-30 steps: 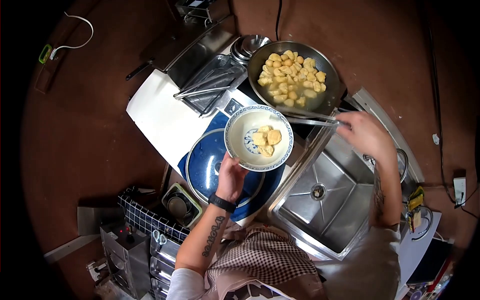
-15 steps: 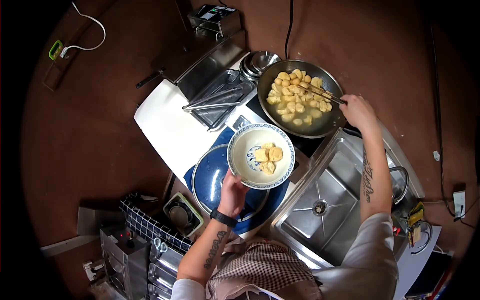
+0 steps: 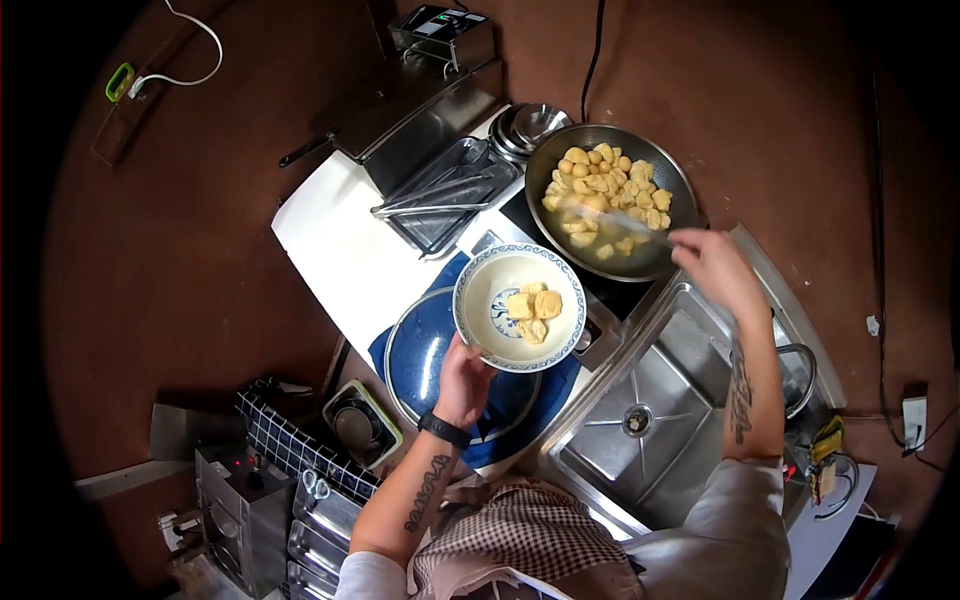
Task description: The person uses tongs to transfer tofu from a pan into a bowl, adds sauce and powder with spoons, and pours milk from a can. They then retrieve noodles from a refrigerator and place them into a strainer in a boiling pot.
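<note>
My left hand (image 3: 463,385) grips the lower rim of a white bowl (image 3: 478,312) with a blue patterned edge. Several fried tofu pieces (image 3: 533,306) lie at the bottom of the bowl. Over the lower right rim of a wide pan, my right hand (image 3: 718,268) is closed around chopsticks (image 3: 632,222), which are blurred by motion and reach in among the food. Inside the pan (image 3: 668,170), yellowish chunks and round balls (image 3: 598,178) sit in broth. The chopstick tips are too smeared to show whether they pinch a piece.
A glass lid (image 3: 425,345) rests on a blue cloth below the bowl. A steel sink (image 3: 675,440) with a faucet (image 3: 800,380) is at the right. Left of the pan stand metal bowls (image 3: 540,120) and a dark tray (image 3: 455,215) with tongs (image 3: 430,210) across it.
The chopsticks have swung leftward and down in the pan, and my right hand has dropped slightly lower. The bowl stays about where it was. The whole view has shifted slightly.
</note>
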`<state>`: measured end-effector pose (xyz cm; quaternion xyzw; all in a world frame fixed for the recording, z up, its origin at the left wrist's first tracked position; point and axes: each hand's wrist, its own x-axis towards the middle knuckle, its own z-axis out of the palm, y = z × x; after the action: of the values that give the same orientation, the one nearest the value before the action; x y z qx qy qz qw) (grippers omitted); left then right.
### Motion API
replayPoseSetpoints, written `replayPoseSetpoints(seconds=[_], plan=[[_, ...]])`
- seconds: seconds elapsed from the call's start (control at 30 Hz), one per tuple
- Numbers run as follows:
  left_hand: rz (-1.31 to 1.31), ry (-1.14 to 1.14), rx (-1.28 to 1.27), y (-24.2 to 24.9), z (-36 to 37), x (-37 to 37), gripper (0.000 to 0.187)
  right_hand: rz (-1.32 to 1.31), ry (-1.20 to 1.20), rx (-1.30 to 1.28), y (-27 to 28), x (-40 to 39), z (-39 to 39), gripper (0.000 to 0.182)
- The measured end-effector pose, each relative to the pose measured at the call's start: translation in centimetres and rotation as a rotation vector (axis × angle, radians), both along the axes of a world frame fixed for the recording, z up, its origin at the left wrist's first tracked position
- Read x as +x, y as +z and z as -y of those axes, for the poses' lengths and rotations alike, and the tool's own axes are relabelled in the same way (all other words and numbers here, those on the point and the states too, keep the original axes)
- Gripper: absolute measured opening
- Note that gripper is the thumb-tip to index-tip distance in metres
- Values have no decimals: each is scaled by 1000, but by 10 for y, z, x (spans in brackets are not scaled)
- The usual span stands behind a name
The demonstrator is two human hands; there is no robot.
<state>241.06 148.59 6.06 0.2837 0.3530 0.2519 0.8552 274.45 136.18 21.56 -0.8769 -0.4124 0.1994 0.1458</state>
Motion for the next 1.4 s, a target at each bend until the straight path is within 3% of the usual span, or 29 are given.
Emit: replayPoseSetpoints(seconds=[0.07,0.13,0.2,0.27,0.3,0.33,0.37,0.43,0.53,0.7,0.8,0.83,0.93,0.97,1.07,1.17,1.27,1.33,1.4], plan=[[19,4,-8,-2,0,0,44,4,229,89,-9,-18,20,26],[50,5,-18,0,-1,1,43,40,318,-73,3,-48,21,31],[48,19,-47,3,-1,1,42,18,326,-29,-3,-51,24,35],[44,33,-64,0,0,-3,40,-148,215,-31,13,-31,15,36],[38,26,-57,-1,0,-6,46,-79,225,150,-15,-1,15,37],[34,16,-49,-1,1,-7,52,-5,77,5,-5,10,-3,36],[31,-1,-40,-1,2,-8,58,203,42,52,-16,25,-14,36],[24,8,-37,0,4,-9,60,313,-56,-4,-43,55,-45,32],[23,13,-41,5,6,-13,65,285,-133,-131,-86,65,-68,32],[27,14,-50,2,5,-21,65,274,-82,-169,-57,36,-23,31],[29,55,-29,2,9,-26,48,363,-128,-109,-25,30,14,29],[9,63,-44,4,11,-28,49,340,-120,-202,-19,36,20,28],[6,71,-52,6,14,-32,49,348,-108,-227,-50,45,17,27],[11,62,-57,6,14,-33,50,279,-103,-246,-48,33,14,25],[-4,18,-66,3,14,-39,75,277,-102,-215,-20,7,14,30],[28,35,-63,3,16,-40,73,340,-115,-135,2,-3,19,34],[63,42,-77,-3,17,-43,70,326,-1,-22,-32,-13,-7,36],[68,31,-94,1,18,-43,67,331,121,-92,-61,-12,-27,38],[66,38,-90,5,18,-47,64,311,33,-184,-69,5,-27,37]])
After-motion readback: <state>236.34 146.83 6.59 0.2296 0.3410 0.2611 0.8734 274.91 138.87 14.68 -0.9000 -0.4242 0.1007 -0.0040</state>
